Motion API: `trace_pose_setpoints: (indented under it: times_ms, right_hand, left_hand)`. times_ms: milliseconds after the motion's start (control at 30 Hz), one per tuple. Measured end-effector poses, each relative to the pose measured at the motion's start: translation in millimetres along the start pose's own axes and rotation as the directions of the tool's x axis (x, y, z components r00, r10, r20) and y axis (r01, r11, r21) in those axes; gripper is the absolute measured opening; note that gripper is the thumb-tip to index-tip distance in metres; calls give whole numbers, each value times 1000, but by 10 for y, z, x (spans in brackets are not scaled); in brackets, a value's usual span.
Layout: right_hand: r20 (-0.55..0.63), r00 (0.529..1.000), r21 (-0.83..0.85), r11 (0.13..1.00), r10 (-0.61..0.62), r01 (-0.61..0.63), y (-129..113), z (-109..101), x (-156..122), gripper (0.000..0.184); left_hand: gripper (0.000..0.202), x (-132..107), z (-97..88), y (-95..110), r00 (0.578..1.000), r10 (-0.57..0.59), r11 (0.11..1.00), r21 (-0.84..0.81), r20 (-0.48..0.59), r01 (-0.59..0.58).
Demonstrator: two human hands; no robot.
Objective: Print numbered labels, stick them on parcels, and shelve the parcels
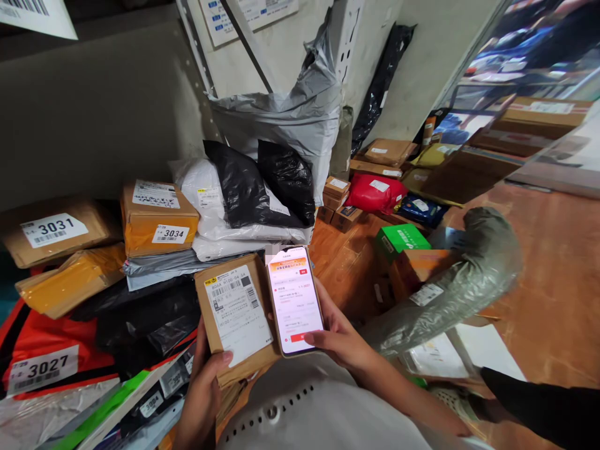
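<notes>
My left hand (209,374) grips a brown cardboard box (205,306) by its left and lower edge, with the thumb on top near its white shipping label (239,317). In my right hand (335,331) is a smartphone (296,300), its lit screen facing up and its left side next to the box. My right thumb lies over a red button low on the screen. Small text on the screen and the label is too fine to read fully. The fingers under the box and behind the phone are mostly hidden.
Taped boxes numbered 3031 (60,228) and 3034 (160,215) and black plastic parcels (234,181) are stacked at the left and centre. A long grey wrapped parcel (450,300), a green box (403,240) and a red parcel (376,192) lie at the right on the floor.
</notes>
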State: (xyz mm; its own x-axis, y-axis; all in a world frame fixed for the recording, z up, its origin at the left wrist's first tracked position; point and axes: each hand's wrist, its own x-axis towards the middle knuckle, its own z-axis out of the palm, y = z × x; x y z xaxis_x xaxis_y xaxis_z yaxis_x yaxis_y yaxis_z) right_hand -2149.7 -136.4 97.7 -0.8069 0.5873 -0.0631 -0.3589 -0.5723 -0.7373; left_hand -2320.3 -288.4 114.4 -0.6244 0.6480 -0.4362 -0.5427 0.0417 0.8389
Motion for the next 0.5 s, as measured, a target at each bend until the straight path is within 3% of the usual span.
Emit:
trace_pose_setpoints:
  times_ms: [267, 500]
  right_hand:
    - [-27, 999, -21, 1000, -21, 21, 11, 5, 8, 101]
    - [-3, 1000, 18, 1000, 23, -23, -11, 38, 12, 106]
  left_hand:
    - [87, -22, 87, 29, 998, 66, 998, 9, 3, -66]
    - [94, -44, 149, 70, 999, 33, 999, -16, -19, -34]
